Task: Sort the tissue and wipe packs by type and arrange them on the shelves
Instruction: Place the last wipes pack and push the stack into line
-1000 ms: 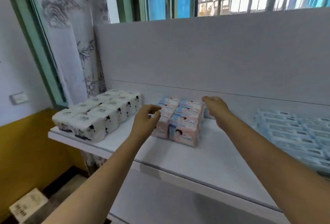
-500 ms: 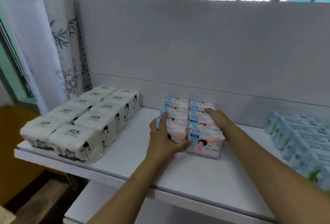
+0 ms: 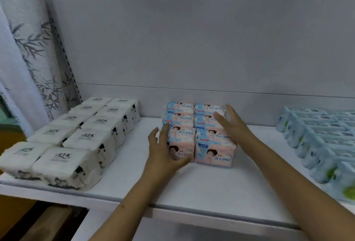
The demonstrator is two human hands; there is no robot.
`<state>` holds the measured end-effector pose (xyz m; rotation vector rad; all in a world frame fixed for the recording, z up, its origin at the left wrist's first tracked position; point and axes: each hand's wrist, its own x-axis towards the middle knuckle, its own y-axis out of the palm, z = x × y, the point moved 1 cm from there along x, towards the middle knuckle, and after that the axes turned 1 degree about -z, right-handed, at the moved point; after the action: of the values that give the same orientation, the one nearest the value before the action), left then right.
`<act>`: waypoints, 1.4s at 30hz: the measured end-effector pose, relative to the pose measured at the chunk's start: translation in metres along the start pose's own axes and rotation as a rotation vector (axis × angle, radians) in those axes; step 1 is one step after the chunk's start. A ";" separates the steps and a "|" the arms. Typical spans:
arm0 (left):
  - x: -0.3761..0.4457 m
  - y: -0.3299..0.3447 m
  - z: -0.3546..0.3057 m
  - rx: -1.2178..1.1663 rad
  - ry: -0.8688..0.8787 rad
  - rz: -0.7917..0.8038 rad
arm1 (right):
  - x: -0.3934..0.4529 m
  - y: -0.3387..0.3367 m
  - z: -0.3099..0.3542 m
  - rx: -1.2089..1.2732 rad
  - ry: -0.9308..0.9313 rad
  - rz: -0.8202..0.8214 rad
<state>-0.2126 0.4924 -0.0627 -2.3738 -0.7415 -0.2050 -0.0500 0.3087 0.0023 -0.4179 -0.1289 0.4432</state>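
Several pink-and-blue tissue packs stand in two tight rows in the middle of the white shelf. My left hand lies against the left side and front of the block, fingers spread, thumb under the front pack. At the block's right side my right hand hovers with straight fingers, close to the packs or just touching them. White tissue packs with black print sit in two rows on the left. Light blue wipe packs fill the right end.
A grey back panel rises behind the shelf, with a barred window above it. A bamboo-print curtain hangs at the left. A lower shelf shows below the front edge. Bare shelf surface lies in front of the pink block.
Both hands came down onto the pink-and-blue block and squeezed it together. Now the right hand's fingers have straightened and eased off the right side; the left hand stays on the left side.
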 end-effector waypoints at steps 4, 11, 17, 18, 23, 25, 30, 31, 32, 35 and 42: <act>0.002 -0.021 0.002 0.127 0.018 0.106 | -0.039 -0.010 -0.005 -0.511 -0.298 0.276; 0.004 -0.029 -0.016 0.287 0.045 0.118 | -0.041 0.004 -0.015 -0.936 -0.458 0.108; 0.006 -0.111 -0.039 0.370 0.181 -0.191 | -0.056 0.075 0.051 -0.545 -0.779 -0.026; 0.005 -0.131 -0.040 0.357 0.195 -0.238 | -0.062 0.096 0.063 -0.460 -0.763 0.023; -0.023 -0.245 -0.023 0.299 0.050 -0.477 | -0.087 0.197 0.093 -0.225 -0.608 0.354; -0.047 -0.286 0.005 0.267 -0.059 -0.497 | -0.096 0.225 0.100 -0.207 -0.620 0.438; -0.089 -0.337 0.085 0.210 -0.324 -0.172 | -0.116 0.273 0.103 -0.387 -0.890 0.357; -0.090 -0.339 0.094 0.141 -0.341 -0.115 | -0.116 0.283 0.102 -0.372 -0.931 0.305; -0.089 -0.342 0.103 0.096 -0.349 -0.069 | -0.116 0.291 0.100 -0.339 -0.943 0.247; -0.080 -0.349 0.129 0.113 -0.313 -0.007 | -0.114 0.308 0.096 -0.237 -0.887 0.108; -0.054 -0.361 0.140 0.192 -0.199 0.088 | -0.124 0.314 0.117 -0.354 -0.612 0.028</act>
<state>-0.4642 0.7844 0.0010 -2.2574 -0.7122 0.1360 -0.3078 0.5536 -0.0272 -0.6212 -0.8039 0.5683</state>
